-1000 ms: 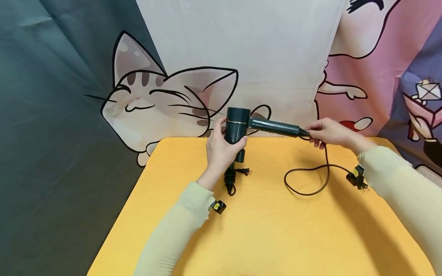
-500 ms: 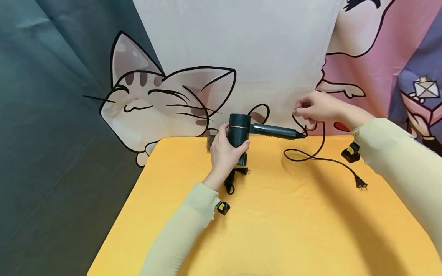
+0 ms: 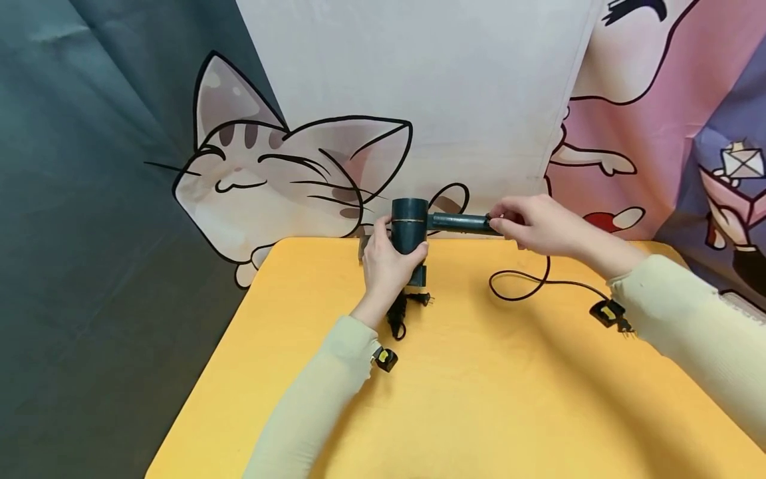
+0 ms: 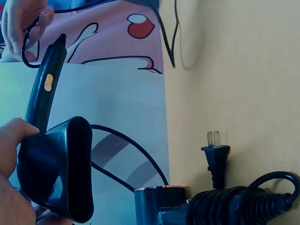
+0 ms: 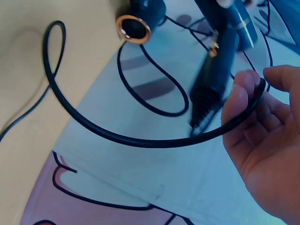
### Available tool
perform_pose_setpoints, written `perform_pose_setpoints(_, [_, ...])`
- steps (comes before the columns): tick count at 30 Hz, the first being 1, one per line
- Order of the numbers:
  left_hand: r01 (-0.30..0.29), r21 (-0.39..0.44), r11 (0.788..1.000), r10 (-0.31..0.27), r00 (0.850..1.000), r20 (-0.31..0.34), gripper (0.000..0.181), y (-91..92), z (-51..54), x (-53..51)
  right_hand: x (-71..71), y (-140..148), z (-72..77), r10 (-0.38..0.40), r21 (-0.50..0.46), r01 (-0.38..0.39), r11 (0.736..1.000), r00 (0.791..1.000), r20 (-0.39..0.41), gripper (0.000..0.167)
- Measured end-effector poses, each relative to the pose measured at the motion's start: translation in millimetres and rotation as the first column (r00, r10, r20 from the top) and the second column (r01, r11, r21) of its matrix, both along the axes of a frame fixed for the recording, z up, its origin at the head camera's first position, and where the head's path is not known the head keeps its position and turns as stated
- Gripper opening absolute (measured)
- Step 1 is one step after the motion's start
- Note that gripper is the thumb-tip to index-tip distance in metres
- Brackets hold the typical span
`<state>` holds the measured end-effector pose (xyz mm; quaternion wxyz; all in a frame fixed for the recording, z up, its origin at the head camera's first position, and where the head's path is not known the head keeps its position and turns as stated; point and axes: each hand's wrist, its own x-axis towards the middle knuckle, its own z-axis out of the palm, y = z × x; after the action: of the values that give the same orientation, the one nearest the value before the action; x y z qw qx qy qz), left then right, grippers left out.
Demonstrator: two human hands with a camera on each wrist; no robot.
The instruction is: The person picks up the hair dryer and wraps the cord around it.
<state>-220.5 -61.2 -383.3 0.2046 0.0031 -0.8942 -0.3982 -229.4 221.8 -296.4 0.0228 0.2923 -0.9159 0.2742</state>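
My left hand grips the barrel of a dark green hair dryer, held above the back of the table with its handle pointing right. The flat nozzle faces the left wrist camera. At the handle's end, my right hand pinches the dryer's black cord between thumb and fingers. The cord bends back towards the handle and hangs down to a loop on the table. Below the left hand lies a second hair dryer, its cord wound round the handle and its plug sticking out.
The yellow table ends at the back against a curtain printed with a cartoon cat. The held dryer's plug shows near the right sleeve. A wrist camera sits on the left cuff.
My right hand rose with the cord, then came down and left to the dryer's handle. The left hand keeps its grip on the barrel, which has shifted only slightly.
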Motion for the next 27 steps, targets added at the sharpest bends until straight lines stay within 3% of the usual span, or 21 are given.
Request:
perform_pose_setpoints(5, [-0.011, 0.022, 1.000, 0.011, 1.000, 0.020, 0.083, 0.3, 1.7, 0.0, 8.2, -3.2, -15.4, 0.019, -0.004, -0.020, 1.000, 0.990, -0.139, 0.013])
perform_pose_setpoints(10, [-0.012, 0.051, 0.999, 0.012, 1.000, 0.012, 0.084, 0.8, 3.9, -1.7, 13.6, -9.3, -29.3, -0.007, -0.004, 0.006, 1.000, 0.956, -0.292, 0.007])
perform_pose_setpoints(15, [0.001, 0.084, 0.996, -0.001, 1.000, 0.007, 0.083, 0.4, 8.5, -2.3, 18.5, -12.7, -46.4, -0.043, -0.056, 0.026, 0.998, 0.944, -0.328, 0.014])
perform_pose_setpoints(19, [0.012, 0.112, 0.994, -0.012, 1.000, 0.004, 0.082, 0.2, 13.5, -0.1, 20.2, -12.4, -64.2, -0.053, -0.155, 0.017, 0.988, 0.971, -0.234, 0.016])
perform_pose_setpoints(23, [0.027, 0.133, 0.991, -0.029, 1.000, 0.008, 0.080, -0.2, 16.7, 3.8, 19.7, -10.2, -81.9, -0.007, -0.306, 0.004, 0.952, 1.000, -0.008, 0.021])
perform_pose_setpoints(25, [0.033, 0.140, 0.990, -0.036, 0.999, 0.016, 0.080, -0.7, 16.8, 5.9, 17.2, -8.4, -88.7, 0.044, -0.386, 0.005, 0.923, 0.992, 0.118, 0.026])
perform_pose_setpoints(27, [0.038, 0.150, 0.988, -0.042, 0.999, 0.025, 0.079, -1.0, 16.3, 7.5, 13.2, -5.8, -93.8, 0.109, -0.457, 0.013, 0.890, 0.964, 0.241, 0.031])
